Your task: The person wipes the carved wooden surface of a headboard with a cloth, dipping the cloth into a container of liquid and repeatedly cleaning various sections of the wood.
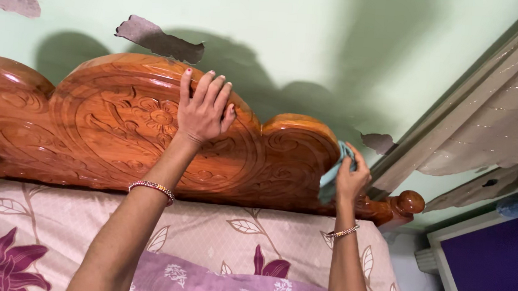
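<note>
My left hand (203,107) rests flat, fingers spread, on the top of a carved orange-brown wooden headboard (108,129) near its floral centre. My right hand (351,177) is closed on a light blue cloth (332,175), pressing it against the right curved lobe of the headboard. Both wrists wear beaded bracelets. The headboard ends in a round knob (409,203) at the right.
A beige bedsheet with purple flowers (34,233) covers the mattress below, with a lilac pillow (213,285) near me. The pale green wall (291,38) has patches of peeled paint. A window frame with a curtain (497,126) and a purple panel (500,265) lie at the right.
</note>
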